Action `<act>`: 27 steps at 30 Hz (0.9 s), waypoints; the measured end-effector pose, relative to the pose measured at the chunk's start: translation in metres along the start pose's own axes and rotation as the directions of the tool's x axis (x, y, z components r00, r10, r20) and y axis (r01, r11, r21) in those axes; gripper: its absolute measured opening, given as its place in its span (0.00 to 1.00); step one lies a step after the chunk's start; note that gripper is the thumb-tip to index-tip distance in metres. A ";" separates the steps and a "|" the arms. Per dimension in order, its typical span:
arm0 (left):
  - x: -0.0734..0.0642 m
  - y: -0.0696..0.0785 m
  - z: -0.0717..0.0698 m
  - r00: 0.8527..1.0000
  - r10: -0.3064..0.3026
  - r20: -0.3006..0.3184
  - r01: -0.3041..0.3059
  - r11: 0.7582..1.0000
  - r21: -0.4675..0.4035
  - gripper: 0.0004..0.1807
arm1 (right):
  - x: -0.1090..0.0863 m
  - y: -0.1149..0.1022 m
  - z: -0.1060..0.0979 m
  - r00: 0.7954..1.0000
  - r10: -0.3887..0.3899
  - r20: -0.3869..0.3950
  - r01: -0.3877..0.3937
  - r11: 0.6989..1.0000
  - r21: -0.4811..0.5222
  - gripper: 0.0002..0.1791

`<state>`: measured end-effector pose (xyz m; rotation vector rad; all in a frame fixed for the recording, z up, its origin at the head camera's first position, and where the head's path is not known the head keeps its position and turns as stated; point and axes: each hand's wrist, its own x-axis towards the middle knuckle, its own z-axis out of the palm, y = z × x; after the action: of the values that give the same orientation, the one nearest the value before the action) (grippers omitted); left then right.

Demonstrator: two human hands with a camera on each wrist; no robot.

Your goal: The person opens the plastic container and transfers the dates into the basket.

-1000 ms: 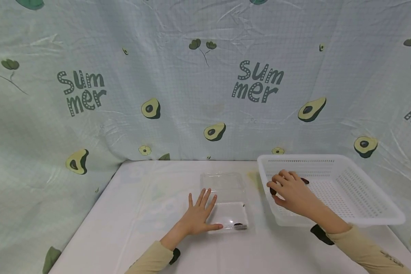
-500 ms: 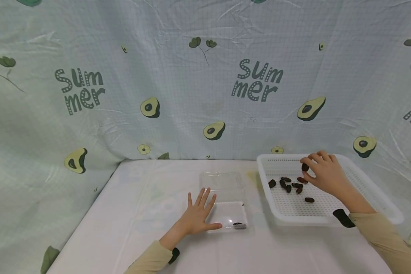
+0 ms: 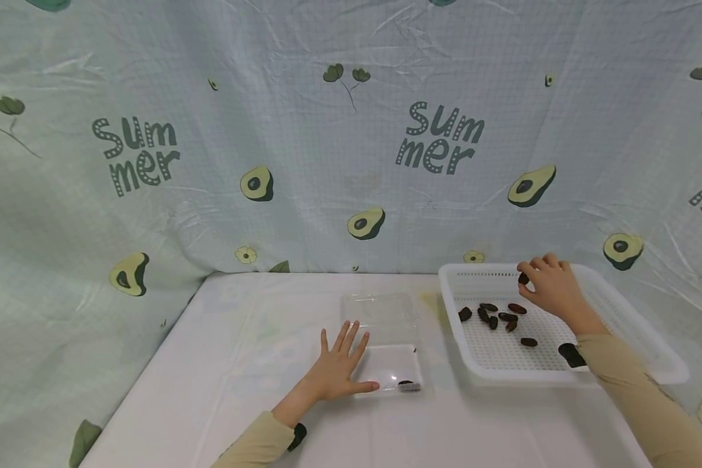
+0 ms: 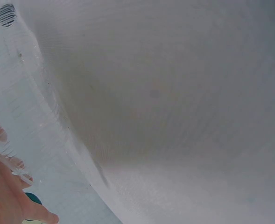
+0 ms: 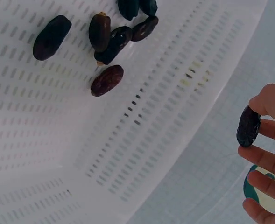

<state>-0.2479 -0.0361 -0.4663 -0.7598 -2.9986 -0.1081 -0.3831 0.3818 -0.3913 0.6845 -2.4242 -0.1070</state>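
My right hand (image 3: 554, 291) pinches a dark brown date (image 5: 248, 127) between thumb and fingers, up above the far part of a white perforated plastic basket (image 3: 561, 376). Several other dates (image 5: 107, 80) lie loose on the basket's floor. At the middle of the table, my left hand (image 3: 333, 372) rests with spread, straight fingers on the left side of a clear plastic clamshell box (image 3: 389, 367), whose lid (image 3: 380, 310) lies folded back. One dark date (image 3: 405, 383) sits in the box's near right corner. Only part of the left hand shows at the left wrist view's edge.
A white cloth covers the table (image 3: 257, 364). Behind it hangs a pale curtain (image 3: 304, 130) printed with avocados and lettering. The basket stands at the table's right side, with raised walls all round.
My right hand has gone from the basket's left side to its far right with a date, uncovering the other dates. In the last half second it has shifted only slightly. The left hand stays put.
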 end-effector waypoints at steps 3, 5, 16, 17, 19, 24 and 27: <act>0.000 0.001 0.000 1.000 0.000 -0.001 0.000 1.000 -0.001 0.52 | 0.003 0.001 0.006 0.999 0.018 0.040 -0.018 1.000 -0.002 0.16; 0.000 0.001 -0.001 1.000 -0.004 0.002 0.004 1.000 -0.003 0.52 | 0.005 0.001 0.010 0.997 0.028 0.074 -0.027 1.000 -0.008 0.16; 0.001 0.002 -0.002 1.000 -0.014 0.012 0.014 1.000 -0.003 0.51 | 0.008 0.000 0.021 0.996 0.020 0.084 -0.020 1.000 -0.004 0.16; 0.001 0.003 -0.002 1.000 -0.012 0.011 0.013 1.000 -0.003 0.51 | 0.008 0.001 0.021 0.997 0.016 0.071 -0.016 1.000 -0.003 0.16; 0.001 0.003 -0.002 1.000 -0.010 0.008 0.010 1.000 -0.003 0.51 | 0.008 0.001 0.022 0.999 0.005 0.053 -0.005 1.000 0.003 0.15; 0.001 0.003 -0.002 1.000 -0.011 0.008 0.011 1.000 -0.006 0.52 | 0.010 0.001 0.019 0.999 -0.001 0.051 0.000 1.000 0.018 0.13; 0.002 0.003 -0.002 1.000 -0.013 0.009 0.013 1.000 -0.012 0.52 | 0.012 -0.001 0.014 0.999 -0.003 0.050 0.002 1.000 0.025 0.13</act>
<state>-0.2483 -0.0329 -0.4636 -0.7438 -3.0146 -0.1234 -0.3989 0.3740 -0.3962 0.7034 -2.4761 -0.0961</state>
